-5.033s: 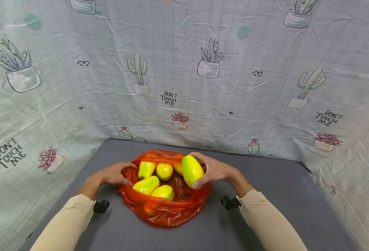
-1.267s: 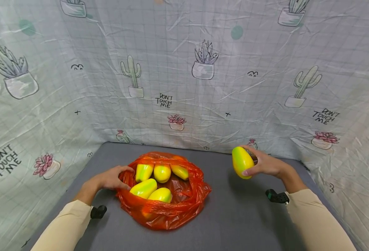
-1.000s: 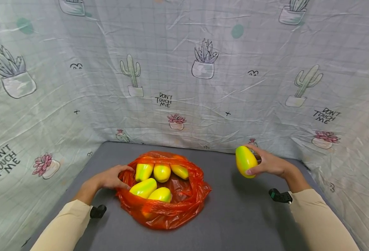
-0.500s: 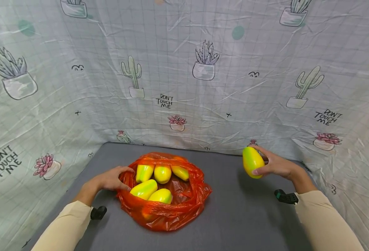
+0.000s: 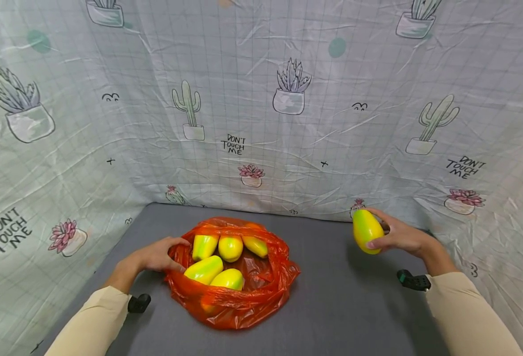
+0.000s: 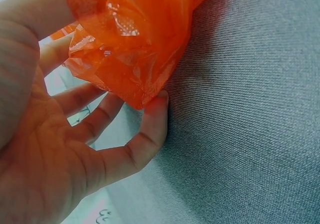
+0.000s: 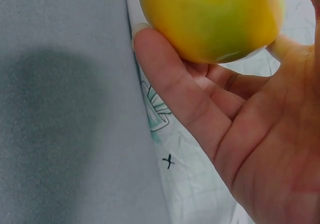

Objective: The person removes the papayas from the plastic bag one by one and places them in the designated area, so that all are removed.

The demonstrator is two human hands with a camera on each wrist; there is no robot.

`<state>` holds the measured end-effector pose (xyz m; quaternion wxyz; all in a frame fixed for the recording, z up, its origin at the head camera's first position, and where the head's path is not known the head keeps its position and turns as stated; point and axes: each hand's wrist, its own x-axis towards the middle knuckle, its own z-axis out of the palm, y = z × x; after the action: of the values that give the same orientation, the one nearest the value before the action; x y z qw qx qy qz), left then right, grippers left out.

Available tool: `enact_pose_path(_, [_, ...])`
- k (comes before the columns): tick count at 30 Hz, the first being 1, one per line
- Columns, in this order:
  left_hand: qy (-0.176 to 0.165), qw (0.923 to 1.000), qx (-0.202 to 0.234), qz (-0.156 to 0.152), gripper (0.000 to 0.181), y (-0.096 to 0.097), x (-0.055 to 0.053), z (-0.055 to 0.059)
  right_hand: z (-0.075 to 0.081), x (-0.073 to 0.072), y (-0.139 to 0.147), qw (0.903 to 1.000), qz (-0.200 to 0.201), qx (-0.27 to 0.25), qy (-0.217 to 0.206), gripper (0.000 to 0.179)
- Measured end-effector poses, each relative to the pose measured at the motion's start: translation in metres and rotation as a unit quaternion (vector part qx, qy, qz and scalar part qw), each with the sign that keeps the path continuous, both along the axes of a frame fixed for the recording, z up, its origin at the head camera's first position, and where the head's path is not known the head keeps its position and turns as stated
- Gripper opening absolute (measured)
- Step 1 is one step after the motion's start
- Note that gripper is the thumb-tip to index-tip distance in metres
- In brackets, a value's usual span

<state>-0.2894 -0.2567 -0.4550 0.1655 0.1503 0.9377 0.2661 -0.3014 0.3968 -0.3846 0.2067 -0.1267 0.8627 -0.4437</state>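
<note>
In the head view, my right hand (image 5: 397, 236) grips a yellow-green papaya (image 5: 367, 231) over the right part of the table. The right wrist view shows the thumb (image 7: 162, 68) against the underside of that papaya (image 7: 212, 21), and fingers behind it. My left hand (image 5: 156, 254) holds the left rim of a red plastic bag (image 5: 235, 309). Up close, its thumb (image 6: 152, 119) reaches the lower edge of the orange-looking film (image 6: 145, 43), and other fingers pass behind the film. Several more papayas, among them one at the front left (image 5: 204, 269), lie in the bag's wide mouth.
The table (image 5: 332, 306) is covered in grey cloth. A pale sheet printed with cactuses (image 5: 261, 123) hangs along its back and sides. Black wrist devices (image 5: 139, 302) sit at both cuffs.
Five seconds ago the right hand held the papaya over the bag. It has carried it to the right, moving slowly in the last second. The left hand stays at the rim.
</note>
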Motion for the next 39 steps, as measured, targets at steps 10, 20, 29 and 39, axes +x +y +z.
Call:
enact_pose_path(10, [-0.008,0.9999,0.0,0.007,0.074,-0.001,0.001,0.0,-0.004,0.001,0.014,0.9999,-0.013,0.007,-0.004,0.103])
enact_pose_path(20, [-0.009,0.9999,-0.004,0.005,0.075,-0.001,0.001,0.001,-0.011,0.005,0.031,0.9995,-0.03,0.006,-0.01,0.104])
enact_pose_path(29, [-0.009,0.9999,-0.005,0.003,0.075,-0.001,0.001,0.001,-0.018,0.007,0.043,0.9993,-0.031,0.007,-0.017,0.105])
enact_pose_path(39, [-0.02,0.9997,-0.004,0.014,0.074,0.0,-0.002,0.0,-0.02,0.006,0.057,0.9992,-0.031,0.012,-0.02,0.104])
